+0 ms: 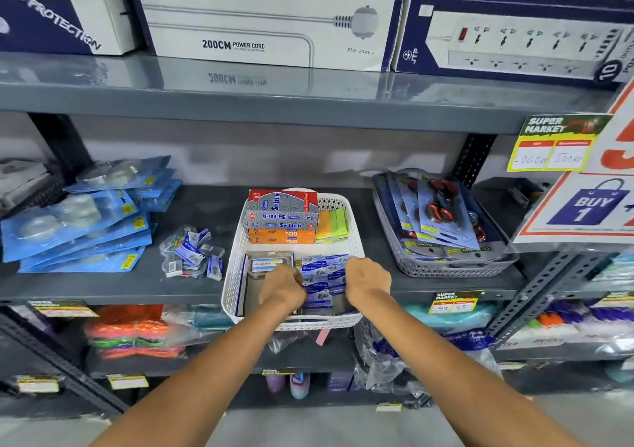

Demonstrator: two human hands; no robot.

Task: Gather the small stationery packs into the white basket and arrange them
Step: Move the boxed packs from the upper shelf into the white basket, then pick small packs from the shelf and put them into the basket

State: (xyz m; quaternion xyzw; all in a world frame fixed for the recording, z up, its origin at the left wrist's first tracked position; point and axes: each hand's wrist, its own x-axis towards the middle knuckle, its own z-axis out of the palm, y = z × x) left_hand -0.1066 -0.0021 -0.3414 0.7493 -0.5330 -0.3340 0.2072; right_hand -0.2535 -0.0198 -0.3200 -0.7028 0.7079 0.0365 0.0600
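The white basket (233, 268) sits on the middle shelf, straight ahead. Inside its near half lie several small blue-and-white stationery packs (324, 268) in a loose row. My left hand (283, 290) and my right hand (367, 282) are both inside the basket, pressed against the two sides of those packs, fingers curled on them. A clear plastic box (267, 263) with a blue label lies just beyond my left hand. More small packs (194, 252) lie in a loose heap on the shelf left of the basket.
The basket's far half holds stacked Softek boxes (281, 211), orange boxes and sticky notes (332, 223). A grey basket of scissors (442, 227) stands to the right, blue blister cards (82, 216) to the left. The shelf above carries power-strip boxes (267, 31). Price tags hang on the shelf edges.
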